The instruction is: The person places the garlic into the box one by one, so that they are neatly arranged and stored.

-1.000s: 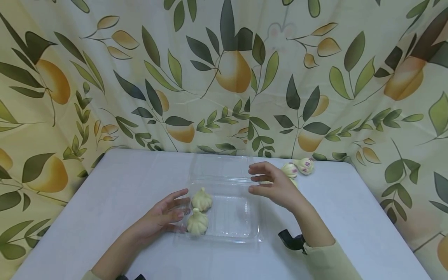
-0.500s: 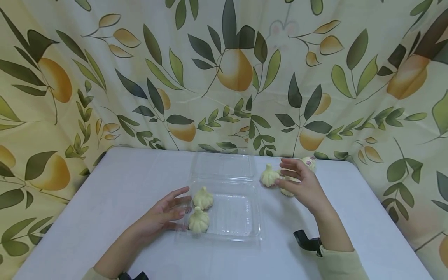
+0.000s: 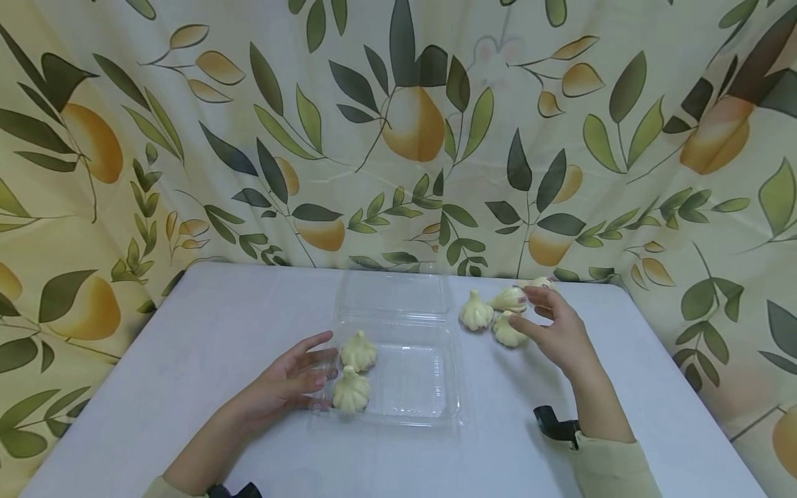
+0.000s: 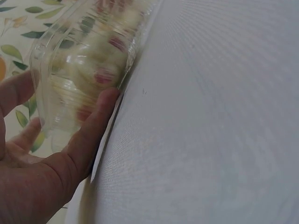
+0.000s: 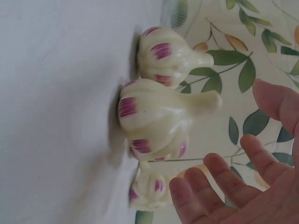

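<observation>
In the head view, a clear plastic box (image 3: 411,377) lies with its lid (image 3: 394,294) laid back. Two garlic bulbs, an upper bulb (image 3: 358,351) and a lower bulb (image 3: 351,394), sit along its left side. My left hand (image 3: 289,380) rests against the box's left wall, fingers spread; in the left wrist view its thumb (image 4: 96,126) touches the wall. My right hand (image 3: 560,339) is beside several more garlic bulbs (image 3: 476,311) right of the box. Its fingers are apart around nothing; the right wrist view shows them short of the nearest bulb (image 5: 154,119), which has purple marks.
A white cloth (image 3: 261,297) covers the table. Behind its far edge hangs a curtain (image 3: 373,187) printed with fruit and leaves. A black wrist mount (image 3: 554,425) sits on my right wrist, and part of another (image 3: 236,491) shows at the left.
My right hand has moved right, from the box's right edge to the loose garlic bulbs, uncovering the nearer ones. The left hand has stayed against the box.
</observation>
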A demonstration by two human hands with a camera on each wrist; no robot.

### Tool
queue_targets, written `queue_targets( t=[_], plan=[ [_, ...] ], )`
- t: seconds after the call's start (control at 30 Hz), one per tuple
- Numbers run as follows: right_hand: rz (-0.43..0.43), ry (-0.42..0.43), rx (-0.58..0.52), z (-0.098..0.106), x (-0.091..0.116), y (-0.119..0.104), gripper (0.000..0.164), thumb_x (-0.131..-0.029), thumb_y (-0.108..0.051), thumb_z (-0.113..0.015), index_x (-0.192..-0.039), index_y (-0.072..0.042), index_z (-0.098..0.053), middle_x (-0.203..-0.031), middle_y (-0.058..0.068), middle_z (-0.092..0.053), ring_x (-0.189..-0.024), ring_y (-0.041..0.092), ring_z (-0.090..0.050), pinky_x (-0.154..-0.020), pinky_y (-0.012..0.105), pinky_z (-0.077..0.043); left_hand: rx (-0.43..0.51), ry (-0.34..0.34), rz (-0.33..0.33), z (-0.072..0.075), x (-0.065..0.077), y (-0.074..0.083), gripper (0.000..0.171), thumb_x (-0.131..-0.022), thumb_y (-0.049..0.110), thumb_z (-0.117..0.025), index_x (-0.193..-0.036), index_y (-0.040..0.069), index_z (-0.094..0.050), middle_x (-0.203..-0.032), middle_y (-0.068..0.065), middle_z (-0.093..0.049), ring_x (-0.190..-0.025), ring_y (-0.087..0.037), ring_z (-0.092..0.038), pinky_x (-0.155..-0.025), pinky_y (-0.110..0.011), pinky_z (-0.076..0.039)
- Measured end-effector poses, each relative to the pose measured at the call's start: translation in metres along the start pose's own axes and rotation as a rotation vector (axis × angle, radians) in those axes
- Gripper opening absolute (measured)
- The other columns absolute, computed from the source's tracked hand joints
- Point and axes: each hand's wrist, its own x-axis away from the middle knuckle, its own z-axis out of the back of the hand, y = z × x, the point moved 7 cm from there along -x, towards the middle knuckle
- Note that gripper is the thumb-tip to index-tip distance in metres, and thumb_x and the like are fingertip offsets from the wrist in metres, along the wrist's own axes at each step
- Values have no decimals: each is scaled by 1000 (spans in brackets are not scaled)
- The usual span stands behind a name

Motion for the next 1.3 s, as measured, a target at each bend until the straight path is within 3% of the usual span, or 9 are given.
queue_targets(
  t=[0.43, 1.0, 1.3],
  plan=[
    [-95, -73, -4, -9, -6, 26, 82, -88, -45, -74, -153, -13, -34, -154, 23, -37, -139, 49, -36, -104, 65, -39, 8, -26, -31, -2, 0, 1, 75, -98, 6, -59, -159, 17, -17, -162, -21, -20, -141, -41, -37, -93, -53, -53],
    [-126, -140, -95, -23, -13, 42, 81, -87, -33, -77, -154, -14, -34, -153, 22, -40, -136, 47, -40, -105, 62, -39, 10, -18, -24, -1, -1, 0, 75, -98, 4, -57, -160, 19, -16, -162, -19, -21, -140, -39, -38, -93, -54, -53],
    [-131, -150, -144, -27, -12, 47, 78, -88, -25, -77, -152, -10, -35, -152, 26, -37, -133, 48, -44, -102, 54, -45, 12, -26, -35, -1, -1, -2, 74, -99, 4, -56, -160, 16, -16, -162, -22, -19, -140, -40, -38, -93, -55, -52]
  ],
)
